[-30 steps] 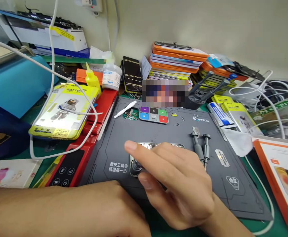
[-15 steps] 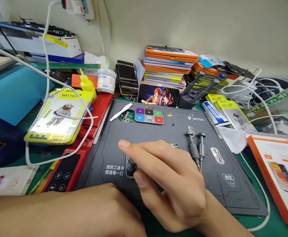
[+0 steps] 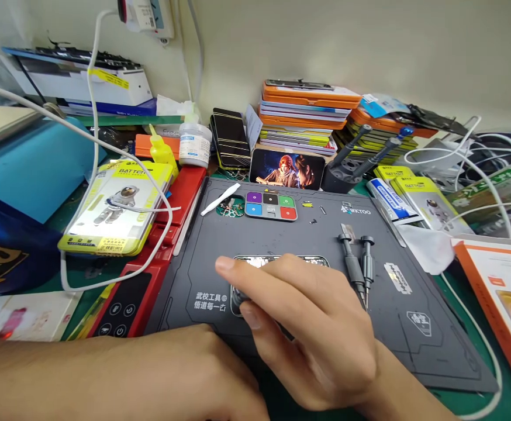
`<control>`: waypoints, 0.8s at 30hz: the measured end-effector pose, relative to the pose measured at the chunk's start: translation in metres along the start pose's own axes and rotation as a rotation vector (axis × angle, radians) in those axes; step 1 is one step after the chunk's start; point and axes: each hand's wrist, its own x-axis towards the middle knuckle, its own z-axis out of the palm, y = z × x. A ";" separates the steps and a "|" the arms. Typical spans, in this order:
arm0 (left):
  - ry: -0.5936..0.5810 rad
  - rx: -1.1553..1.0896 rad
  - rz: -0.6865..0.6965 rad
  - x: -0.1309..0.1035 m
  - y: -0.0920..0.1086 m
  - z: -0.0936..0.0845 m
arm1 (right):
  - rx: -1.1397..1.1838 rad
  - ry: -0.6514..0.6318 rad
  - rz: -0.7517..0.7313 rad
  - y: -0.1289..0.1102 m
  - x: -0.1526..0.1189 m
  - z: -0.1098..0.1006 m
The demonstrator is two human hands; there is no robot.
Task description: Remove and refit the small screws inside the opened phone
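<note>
An opened phone (image 3: 299, 258), metal parts showing inside its frame, lies on the dark grey mat (image 3: 282, 237). My right hand (image 3: 312, 327) covers most of it. Between the right thumb and forefinger shows a dark, rounded piece, seemingly a screwdriver (image 3: 238, 296), mostly hidden by the fingers. My left hand (image 3: 220, 374) rests low in front of the phone; its fingers are out of sight, so its grip does not show. Two grey screwdrivers (image 3: 355, 266) lie just right of the phone.
Behind the phone are a coloured magnetic pad (image 3: 271, 206), a white spudger (image 3: 220, 199) and small loose parts. A razor blade (image 3: 398, 278) lies right. Another phone (image 3: 287, 169) plays a video. A white cable (image 3: 168, 234) loops over battery packs (image 3: 117, 204) at left.
The view has shifted slightly, so everything sits a little further right. Both hands keep nearly the same pose at the phone, and more of the phone's far edge shows.
</note>
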 end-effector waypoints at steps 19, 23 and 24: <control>-0.011 -0.013 -0.028 0.003 0.010 -0.005 | -0.050 -0.032 -0.057 0.001 0.000 0.007; -0.011 0.011 -0.038 0.002 0.011 -0.006 | -0.031 -0.041 -0.059 0.001 0.000 0.008; -0.012 0.019 -0.038 0.001 0.011 -0.006 | -0.033 -0.041 -0.057 0.001 -0.001 0.008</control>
